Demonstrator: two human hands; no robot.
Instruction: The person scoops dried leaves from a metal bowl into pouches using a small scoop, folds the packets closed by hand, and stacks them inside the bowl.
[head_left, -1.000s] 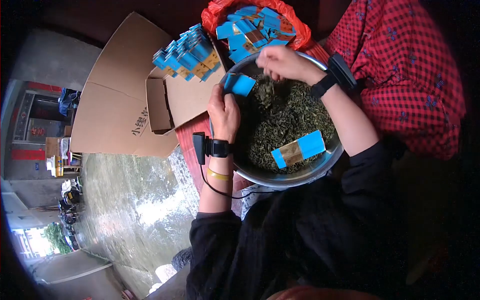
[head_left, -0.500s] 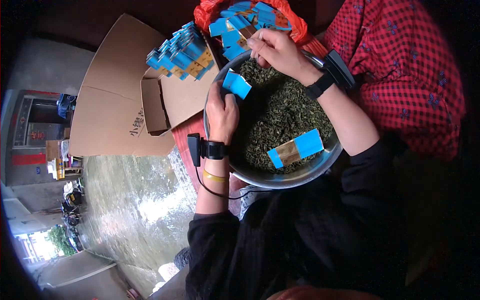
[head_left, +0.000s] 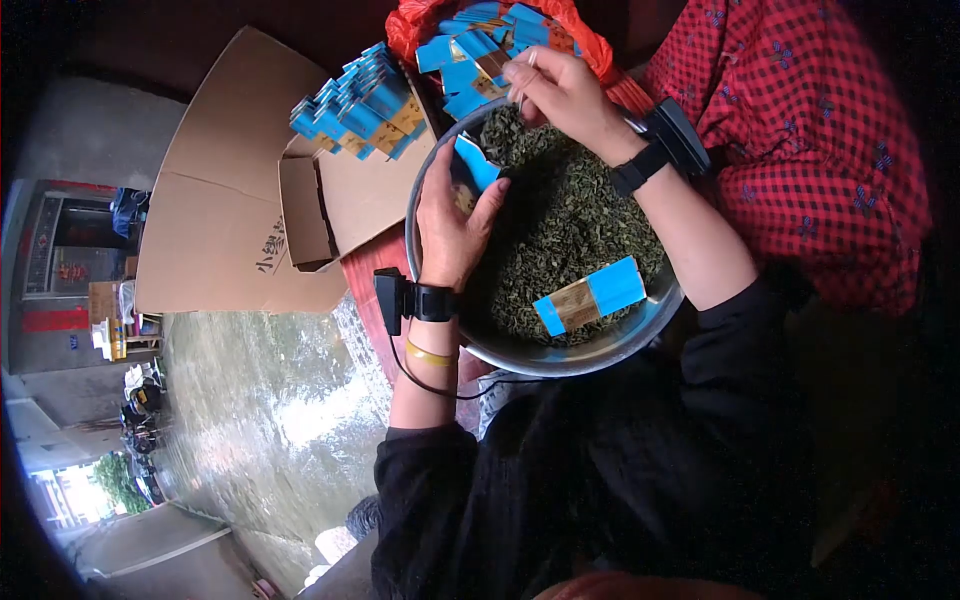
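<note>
My left hand (head_left: 450, 222) is wrapped round a small blue paper box (head_left: 477, 163) over the rim of a metal basin (head_left: 630, 352). Its thumb stretches across the near side of the box, and the palm and fingers cover much of the rest. Dried green leaves (head_left: 560, 225), like tea, fill the basin. Above its far edge my right hand (head_left: 568, 98) is closed in a pinch; a thin pale bit shows at the fingertips, too small to name. Another blue and gold box (head_left: 592, 297) lies flat on the leaves near me.
An orange-red plastic bag (head_left: 408, 28) of blue boxes stands beyond the basin. To the left, stacked blue and gold boxes (head_left: 365, 108) rest on an opened cardboard carton (head_left: 215, 190). Red checked cloth (head_left: 800, 150) is at the right, and wet floor (head_left: 270, 400) at the left.
My left hand has turned and its thumb has swung to the right, so more of the box is hidden. My right hand has shifted slightly and stays pinched.
</note>
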